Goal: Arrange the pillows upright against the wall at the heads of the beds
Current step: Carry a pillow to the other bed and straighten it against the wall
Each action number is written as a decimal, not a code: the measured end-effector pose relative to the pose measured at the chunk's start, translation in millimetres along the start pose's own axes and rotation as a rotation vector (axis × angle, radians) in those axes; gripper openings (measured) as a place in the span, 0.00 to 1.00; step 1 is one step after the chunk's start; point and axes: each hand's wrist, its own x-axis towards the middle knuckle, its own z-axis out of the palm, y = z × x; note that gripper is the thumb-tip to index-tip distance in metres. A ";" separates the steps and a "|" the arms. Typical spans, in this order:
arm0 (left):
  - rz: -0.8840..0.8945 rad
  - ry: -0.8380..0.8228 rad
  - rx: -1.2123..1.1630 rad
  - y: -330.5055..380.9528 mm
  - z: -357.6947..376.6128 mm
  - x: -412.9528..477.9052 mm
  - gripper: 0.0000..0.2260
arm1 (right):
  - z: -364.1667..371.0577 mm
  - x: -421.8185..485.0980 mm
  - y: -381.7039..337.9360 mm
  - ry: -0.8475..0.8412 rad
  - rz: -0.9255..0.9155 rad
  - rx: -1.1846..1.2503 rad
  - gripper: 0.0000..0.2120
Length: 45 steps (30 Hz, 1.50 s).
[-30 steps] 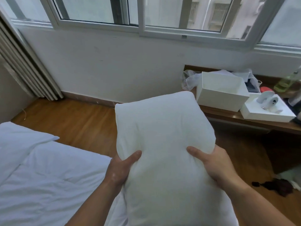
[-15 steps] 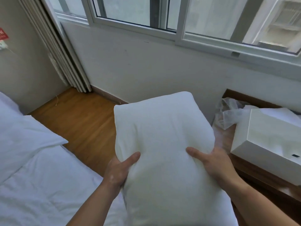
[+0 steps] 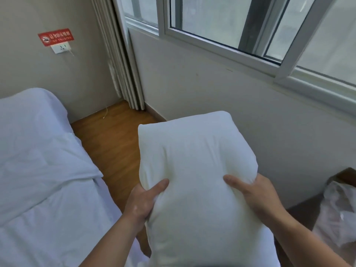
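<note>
Two hands, left hand (image 3: 141,201) and right hand (image 3: 256,193), clench white pillow (image 3: 194,170) mid-carry; next likely stand it against wall (image 3: 38,74) at bed (image 3: 38,170) head.

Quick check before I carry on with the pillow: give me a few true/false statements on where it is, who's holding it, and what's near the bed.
1. Both hands grip the pillow: the left hand and right hand hold its sides. True.
2. The pillow already leans on the wall at the head of the bed. False: it is held up in the air, beside the bed.
3. A red sign hangs above a socket on the wall. True.
4. The curtain is drawn across the window. False: it is bunched in the corner, and the window is uncovered.
5. The floor beside the bed is carpeted. False: it is wood.
</note>
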 end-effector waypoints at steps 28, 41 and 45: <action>-0.045 0.516 -0.350 190.3 -203.4 349.8 0.14 | 369.7 387.2 -297.3 -0.555 -0.190 -0.156 0.14; -0.032 0.623 -0.484 248.0 -380.5 504.1 0.19 | 615.2 473.5 -414.9 -0.609 -0.279 -0.243 0.15; -0.023 0.627 -0.515 274.4 -451.3 540.5 0.16 | 693.2 479.9 -460.1 -0.615 -0.304 -0.263 0.15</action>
